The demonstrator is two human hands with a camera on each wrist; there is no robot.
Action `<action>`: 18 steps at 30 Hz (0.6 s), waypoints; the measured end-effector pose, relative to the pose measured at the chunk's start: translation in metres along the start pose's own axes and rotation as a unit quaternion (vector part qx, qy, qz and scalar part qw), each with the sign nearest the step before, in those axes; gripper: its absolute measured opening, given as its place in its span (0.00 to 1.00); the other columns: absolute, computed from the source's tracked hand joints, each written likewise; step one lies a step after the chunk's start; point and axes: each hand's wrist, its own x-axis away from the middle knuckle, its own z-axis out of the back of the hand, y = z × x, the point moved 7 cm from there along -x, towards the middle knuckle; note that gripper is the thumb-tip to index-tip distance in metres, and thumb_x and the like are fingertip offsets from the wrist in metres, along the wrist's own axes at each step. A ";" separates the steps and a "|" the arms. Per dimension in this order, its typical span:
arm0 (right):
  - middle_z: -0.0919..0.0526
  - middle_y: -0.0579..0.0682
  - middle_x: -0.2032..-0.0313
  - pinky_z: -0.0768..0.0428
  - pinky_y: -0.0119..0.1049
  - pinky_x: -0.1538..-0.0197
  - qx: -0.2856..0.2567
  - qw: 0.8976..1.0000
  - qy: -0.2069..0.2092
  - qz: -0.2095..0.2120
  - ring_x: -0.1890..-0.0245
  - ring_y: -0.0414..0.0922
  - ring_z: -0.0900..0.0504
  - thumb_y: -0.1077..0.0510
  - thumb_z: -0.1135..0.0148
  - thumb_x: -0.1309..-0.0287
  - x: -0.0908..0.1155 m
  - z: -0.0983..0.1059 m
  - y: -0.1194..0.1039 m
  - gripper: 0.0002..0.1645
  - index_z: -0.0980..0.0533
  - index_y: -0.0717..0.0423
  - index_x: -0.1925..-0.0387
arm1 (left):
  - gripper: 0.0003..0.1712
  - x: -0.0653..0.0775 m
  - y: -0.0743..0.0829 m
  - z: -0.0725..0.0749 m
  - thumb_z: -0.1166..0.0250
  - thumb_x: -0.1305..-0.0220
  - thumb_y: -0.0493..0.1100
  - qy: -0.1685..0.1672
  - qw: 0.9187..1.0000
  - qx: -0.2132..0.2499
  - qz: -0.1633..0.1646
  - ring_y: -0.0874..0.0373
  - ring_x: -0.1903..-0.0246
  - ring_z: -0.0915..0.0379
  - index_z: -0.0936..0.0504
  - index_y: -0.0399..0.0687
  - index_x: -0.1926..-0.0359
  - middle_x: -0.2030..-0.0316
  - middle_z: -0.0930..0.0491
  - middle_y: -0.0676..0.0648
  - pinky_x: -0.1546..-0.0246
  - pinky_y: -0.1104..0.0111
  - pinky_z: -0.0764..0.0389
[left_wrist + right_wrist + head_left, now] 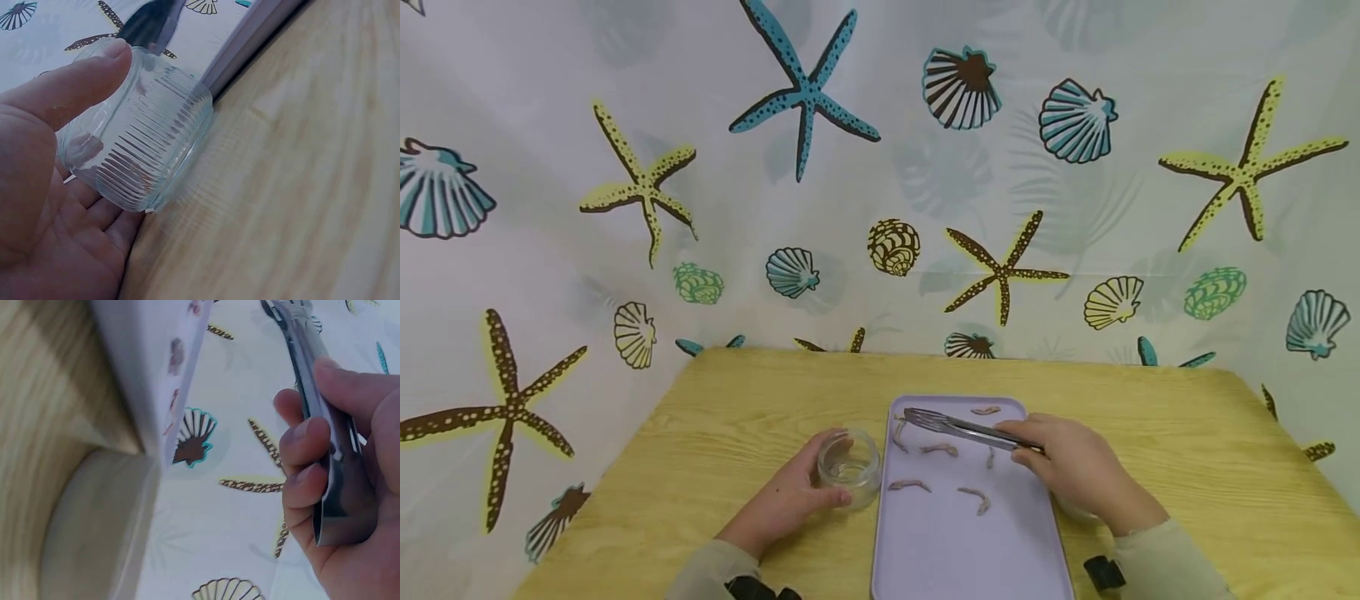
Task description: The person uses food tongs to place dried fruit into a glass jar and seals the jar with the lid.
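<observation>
My left hand (793, 492) holds a small clear glass jar (850, 471) on the table, against the tray's left side. In the left wrist view, thumb and fingers wrap around the ribbed jar (150, 131). My right hand (1075, 467) grips metal tongs (970, 429), which reach leftward over a lilac tray (970, 558). Several small brown, curved dried pieces (973, 498) lie scattered on the tray. The tongs' tips are over its upper left, close to one piece (899, 435); I cannot tell whether they touch it. The right wrist view shows fingers curled around the tongs (331, 456).
A round, pale container (94, 531) stands right of the tray, mostly hidden under my right hand in the head view. The wood-grain table (760, 392) extends to both sides. Behind it hangs a white cloth (850, 200) printed with starfish and shells.
</observation>
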 end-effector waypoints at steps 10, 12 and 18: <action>0.18 0.36 0.56 0.29 0.32 0.69 0.004 0.997 0.045 0.070 0.73 0.33 0.30 0.52 0.31 0.35 0.003 0.014 -0.025 0.24 0.20 0.38 0.38 | 0.52 -0.002 0.004 0.000 0.23 0.43 0.52 0.009 1.000 -0.007 -0.003 0.51 0.26 0.46 0.44 0.58 0.23 0.28 0.35 0.49 0.26 0.52 0.49; 0.18 0.37 0.56 0.29 0.31 0.69 -0.002 0.995 0.047 0.087 0.73 0.32 0.30 0.52 0.31 0.36 0.004 0.016 -0.031 0.24 0.20 0.38 0.38 | 0.52 -0.002 0.004 0.000 0.23 0.43 0.52 0.010 1.000 -0.010 -0.005 0.52 0.26 0.45 0.43 0.58 0.24 0.28 0.34 0.50 0.26 0.53 0.48; 0.17 0.37 0.57 0.26 0.32 0.69 -0.022 0.990 0.056 0.129 0.72 0.30 0.28 0.53 0.31 0.36 0.008 0.020 -0.047 0.24 0.20 0.39 0.38 | 0.52 -0.001 0.002 -0.001 0.23 0.43 0.52 0.013 1.000 -0.016 -0.011 0.52 0.27 0.44 0.43 0.59 0.24 0.28 0.34 0.49 0.26 0.54 0.48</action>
